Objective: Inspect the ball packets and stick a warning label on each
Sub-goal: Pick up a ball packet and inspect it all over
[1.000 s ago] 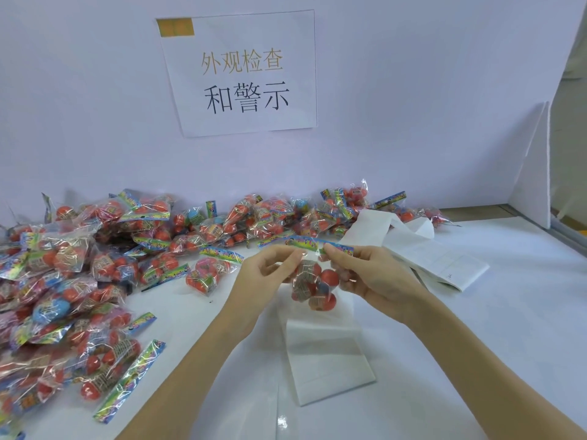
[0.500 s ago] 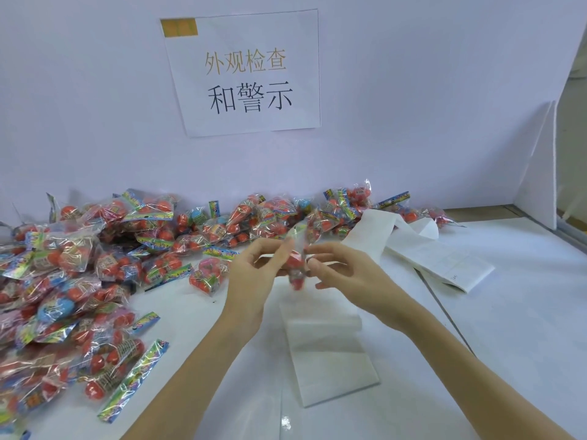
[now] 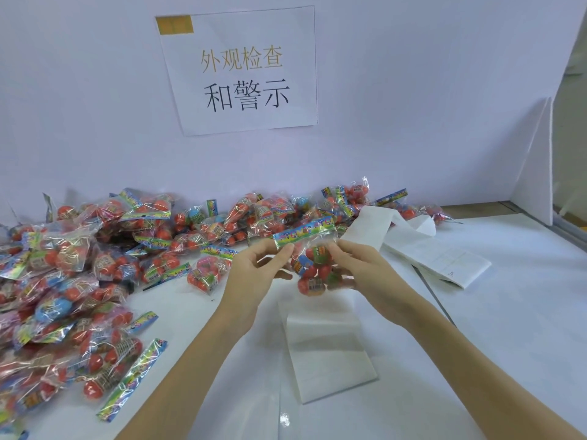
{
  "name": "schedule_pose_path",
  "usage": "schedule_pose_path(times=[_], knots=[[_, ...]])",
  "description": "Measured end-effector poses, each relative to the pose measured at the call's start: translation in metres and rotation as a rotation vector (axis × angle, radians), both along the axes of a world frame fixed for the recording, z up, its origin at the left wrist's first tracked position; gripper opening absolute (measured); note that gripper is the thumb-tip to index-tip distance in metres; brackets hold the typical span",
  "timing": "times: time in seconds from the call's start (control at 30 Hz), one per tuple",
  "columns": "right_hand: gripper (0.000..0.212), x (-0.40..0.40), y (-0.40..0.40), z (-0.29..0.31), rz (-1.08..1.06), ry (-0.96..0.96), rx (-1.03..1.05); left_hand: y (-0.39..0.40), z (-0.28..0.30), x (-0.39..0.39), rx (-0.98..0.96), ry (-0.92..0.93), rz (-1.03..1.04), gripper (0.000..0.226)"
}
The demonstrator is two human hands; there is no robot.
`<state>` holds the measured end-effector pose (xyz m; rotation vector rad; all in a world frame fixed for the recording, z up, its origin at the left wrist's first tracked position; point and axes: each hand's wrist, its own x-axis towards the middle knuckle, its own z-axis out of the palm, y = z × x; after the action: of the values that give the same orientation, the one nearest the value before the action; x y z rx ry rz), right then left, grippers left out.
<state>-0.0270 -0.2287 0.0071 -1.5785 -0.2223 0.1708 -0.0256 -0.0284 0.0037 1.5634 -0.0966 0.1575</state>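
Observation:
I hold one clear ball packet (image 3: 313, 265) of red balls above the table, its colourful header strip on top. My left hand (image 3: 254, 274) pinches the packet's left side just under the header. My right hand (image 3: 359, 268) grips its right side, with the fingers behind the bag. A long white strip of label backing paper (image 3: 330, 347) lies on the table under my hands and runs back to the right, ending in a folded stack (image 3: 444, 252). I cannot tell whether a label is on the held packet.
A big heap of ball packets (image 3: 79, 274) covers the left and back of the white table (image 3: 508, 328). A paper sign (image 3: 241, 71) hangs on the back wall. A white board (image 3: 536, 160) stands at the far right.
The packet has been turned round between my hands: a second ago it hung by its header, then it blurred mid-spin, and now the header faces me again.

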Motion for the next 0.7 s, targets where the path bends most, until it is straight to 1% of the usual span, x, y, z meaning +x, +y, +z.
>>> schedule_pose_path(times=[0.1,0.2,0.23,0.33,0.43,0.5,0.57,0.63,0.67,0.7], knots=[[0.034,0.000,-0.001,-0.002,-0.084,-0.032,-0.022,0.000,0.002,-0.003,0.015,-0.013,-0.021,0.021],[0.037,0.002,-0.001,-0.002,-0.147,-0.080,-0.034,-0.003,0.004,-0.004,-0.045,0.028,-0.001,0.016],[0.036,0.002,-0.001,-0.002,-0.154,-0.105,-0.038,-0.004,0.004,-0.004,-0.064,0.042,0.015,0.015],[0.020,0.004,0.000,0.000,-0.113,-0.115,-0.033,-0.002,0.003,-0.005,-0.135,0.110,0.037,0.018],[0.022,0.004,-0.003,0.000,-0.129,-0.106,-0.052,0.006,0.006,-0.002,-0.228,0.191,-0.068,0.020],[0.030,0.001,-0.005,0.001,-0.117,-0.112,-0.069,0.007,0.007,-0.001,-0.148,0.194,-0.121,0.025],[0.042,0.000,-0.005,0.001,-0.075,-0.101,-0.070,0.004,0.007,-0.002,-0.059,0.169,-0.123,0.028],[0.062,0.001,-0.004,0.001,-0.054,-0.085,-0.085,0.001,0.005,-0.004,-0.076,0.147,-0.072,0.021],[0.068,0.001,-0.003,0.001,-0.058,-0.073,-0.092,0.001,0.004,-0.005,-0.081,0.128,-0.039,0.017],[0.068,0.002,-0.003,0.001,-0.064,-0.066,-0.092,0.002,0.004,-0.004,-0.076,0.113,-0.013,0.016]])
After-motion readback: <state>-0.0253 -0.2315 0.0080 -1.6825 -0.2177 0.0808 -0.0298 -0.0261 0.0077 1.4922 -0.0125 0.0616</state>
